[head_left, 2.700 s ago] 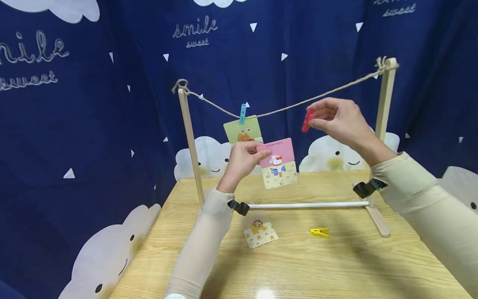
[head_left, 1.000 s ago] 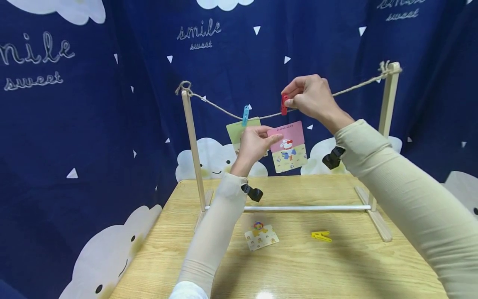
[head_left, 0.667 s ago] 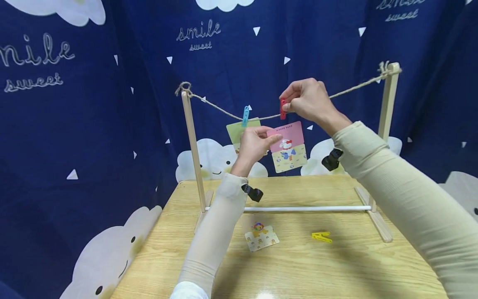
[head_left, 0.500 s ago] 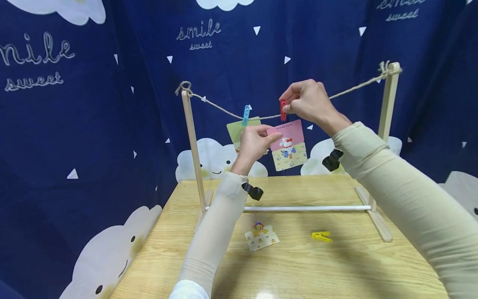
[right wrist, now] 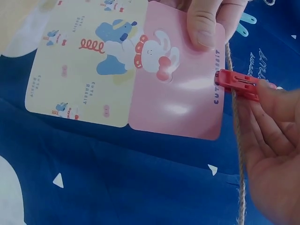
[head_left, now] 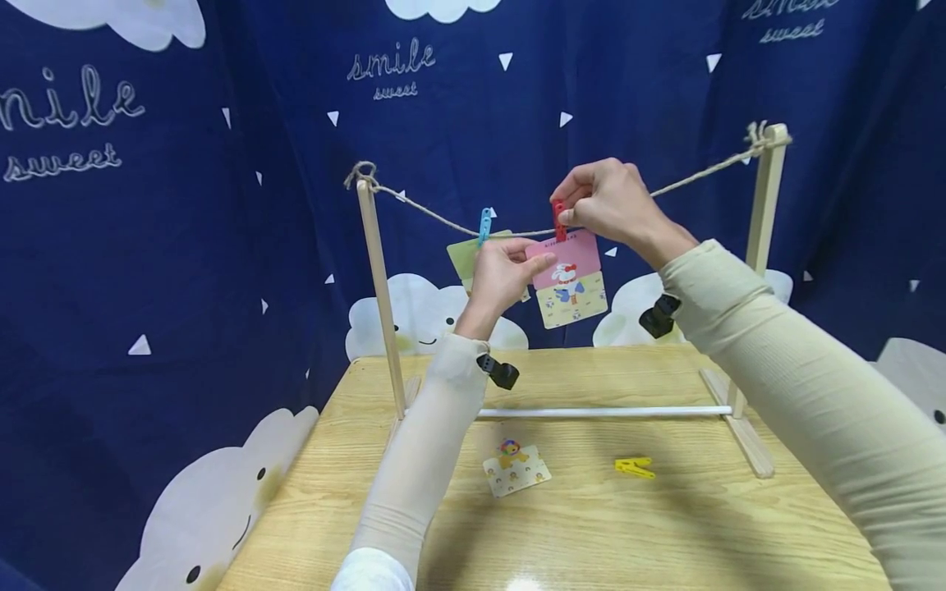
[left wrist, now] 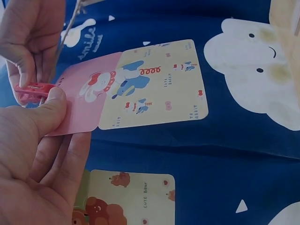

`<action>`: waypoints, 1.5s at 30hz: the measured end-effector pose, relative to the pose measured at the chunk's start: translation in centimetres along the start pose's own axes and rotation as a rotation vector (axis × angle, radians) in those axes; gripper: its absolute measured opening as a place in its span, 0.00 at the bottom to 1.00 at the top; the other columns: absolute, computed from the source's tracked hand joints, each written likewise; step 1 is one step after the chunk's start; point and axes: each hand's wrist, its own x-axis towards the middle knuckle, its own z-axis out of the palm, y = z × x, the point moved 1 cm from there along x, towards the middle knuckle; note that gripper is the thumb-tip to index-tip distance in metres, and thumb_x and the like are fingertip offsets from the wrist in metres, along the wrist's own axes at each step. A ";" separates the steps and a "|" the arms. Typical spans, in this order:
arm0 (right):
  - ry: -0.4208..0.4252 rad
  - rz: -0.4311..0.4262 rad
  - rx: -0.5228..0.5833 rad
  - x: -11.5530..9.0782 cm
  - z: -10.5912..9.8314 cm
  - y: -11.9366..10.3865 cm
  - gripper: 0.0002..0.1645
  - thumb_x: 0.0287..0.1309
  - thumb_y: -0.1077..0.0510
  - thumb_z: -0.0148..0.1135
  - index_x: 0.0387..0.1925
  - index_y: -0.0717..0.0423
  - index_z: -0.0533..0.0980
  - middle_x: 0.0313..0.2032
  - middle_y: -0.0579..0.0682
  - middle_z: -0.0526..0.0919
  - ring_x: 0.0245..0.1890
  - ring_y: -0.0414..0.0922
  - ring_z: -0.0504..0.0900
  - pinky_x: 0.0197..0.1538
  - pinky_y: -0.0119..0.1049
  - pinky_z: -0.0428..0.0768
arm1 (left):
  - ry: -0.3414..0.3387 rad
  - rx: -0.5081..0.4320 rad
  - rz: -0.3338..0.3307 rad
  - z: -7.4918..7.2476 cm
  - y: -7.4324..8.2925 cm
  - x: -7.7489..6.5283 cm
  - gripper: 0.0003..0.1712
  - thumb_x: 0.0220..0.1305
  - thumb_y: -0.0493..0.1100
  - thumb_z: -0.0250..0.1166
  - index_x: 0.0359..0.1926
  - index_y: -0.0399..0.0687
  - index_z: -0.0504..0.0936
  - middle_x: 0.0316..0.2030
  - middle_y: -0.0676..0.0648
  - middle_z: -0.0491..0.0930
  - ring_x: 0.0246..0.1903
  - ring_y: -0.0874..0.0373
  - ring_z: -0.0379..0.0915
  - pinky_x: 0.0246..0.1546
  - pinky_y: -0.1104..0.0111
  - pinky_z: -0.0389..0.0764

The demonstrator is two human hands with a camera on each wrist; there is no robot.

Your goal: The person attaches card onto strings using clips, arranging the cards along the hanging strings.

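My left hand (head_left: 504,275) pinches the left edge of a pink and yellow rabbit card (head_left: 569,283) between thumb and fingers. Just above it, my right hand (head_left: 609,201) pinches a red clothespin (right wrist: 239,83) by its handle end. In the right wrist view the clothespin's tips overlap the card's pink top edge, right at the twine (right wrist: 240,154). Behind my left hand hangs a green bear card (left wrist: 126,199), partly hidden, held to the twine by a blue clothespin (head_left: 484,226).
A wooden frame with a left post (head_left: 380,287) and a right post (head_left: 764,205) carries the sagging twine. A white rod (head_left: 606,412) joins its feet. On the wooden table (head_left: 576,533) lie a lion card (head_left: 517,469) and a yellow clothespin (head_left: 634,467).
My right hand has brought the red clothespin leftward to the twine, then slightly down. My left hand has raised the rabbit card, so its top edge now meets the clothespin's tips.
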 end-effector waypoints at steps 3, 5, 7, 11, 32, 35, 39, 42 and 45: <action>-0.016 0.000 0.001 0.0 0.0 -0.1 0.13 0.63 0.60 0.63 0.48 0.54 0.85 0.42 0.52 0.89 0.43 0.48 0.83 0.44 0.40 0.82 | 0.000 -0.003 0.009 -0.1 0.2 0.0 0.11 0.60 0.50 0.77 0.40 0.50 0.92 0.30 0.53 0.89 0.26 0.63 0.79 0.21 0.71 0.71; -0.031 -0.001 0.000 0.0 0.1 0.0 0.14 0.63 0.59 0.63 0.49 0.54 0.85 0.44 0.52 0.88 0.44 0.50 0.82 0.46 0.42 0.82 | -0.002 -0.001 0.014 -0.1 0.2 0.1 0.12 0.60 0.50 0.77 0.40 0.50 0.92 0.31 0.53 0.89 0.27 0.63 0.79 0.22 0.71 0.72; -0.047 0.005 0.001 -0.1 0.1 0.0 0.16 0.64 0.59 0.62 0.51 0.54 0.84 0.46 0.52 0.88 0.46 0.51 0.82 0.48 0.44 0.82 | -0.004 -0.003 0.016 -0.1 0.3 0.1 0.12 0.61 0.50 0.77 0.41 0.51 0.92 0.32 0.53 0.90 0.28 0.63 0.80 0.24 0.71 0.74; -0.064 0.020 -0.007 -0.2 0.1 0.1 0.19 0.65 0.57 0.61 0.56 0.53 0.84 0.50 0.53 0.87 0.50 0.52 0.80 0.52 0.49 0.82 | -0.010 0.004 0.016 -0.1 0.3 0.1 0.12 0.61 0.50 0.77 0.43 0.51 0.92 0.33 0.53 0.90 0.30 0.62 0.82 0.25 0.71 0.76; -0.091 0.034 -0.031 -0.2 0.2 0.3 0.23 0.69 0.55 0.60 0.63 0.55 0.80 0.54 0.55 0.87 0.52 0.53 0.83 0.55 0.50 0.84 | -0.003 -0.003 0.001 -0.5 0.5 -0.3 0.14 0.60 0.51 0.78 0.43 0.51 0.90 0.34 0.53 0.89 0.35 0.62 0.86 0.37 0.68 0.85; -0.091 0.031 -0.033 -0.2 0.2 0.3 0.23 0.69 0.55 0.60 0.62 0.55 0.80 0.53 0.55 0.87 0.52 0.52 0.84 0.55 0.50 0.84 | 0.002 -0.012 -0.005 -0.9 0.5 -0.5 0.16 0.60 0.51 0.79 0.45 0.50 0.90 0.36 0.52 0.89 0.36 0.61 0.86 0.38 0.68 0.86; -0.091 0.029 -0.038 -0.1 0.3 0.4 0.23 0.68 0.55 0.61 0.63 0.55 0.80 0.52 0.54 0.88 0.51 0.52 0.84 0.55 0.49 0.84 | 0.018 -0.057 -0.004 -1.5 0.4 -1.0 0.17 0.61 0.49 0.78 0.48 0.48 0.89 0.39 0.51 0.89 0.37 0.60 0.87 0.38 0.67 0.87; -0.087 0.031 -0.041 -0.1 0.4 0.4 0.24 0.68 0.55 0.61 0.63 0.54 0.79 0.52 0.54 0.88 0.51 0.51 0.84 0.55 0.49 0.83 | 0.035 -0.078 0.018 -1.9 0.3 -1.5 0.17 0.62 0.47 0.77 0.50 0.47 0.89 0.40 0.50 0.89 0.36 0.59 0.87 0.37 0.66 0.87; -0.078 0.029 -0.049 -0.1 0.5 0.5 0.24 0.68 0.55 0.61 0.63 0.54 0.79 0.51 0.54 0.88 0.50 0.51 0.84 0.55 0.48 0.83 | 0.049 -0.087 0.038 -2.1 0.0 -1.9 0.17 0.62 0.46 0.77 0.51 0.47 0.89 0.39 0.50 0.90 0.35 0.56 0.88 0.35 0.66 0.86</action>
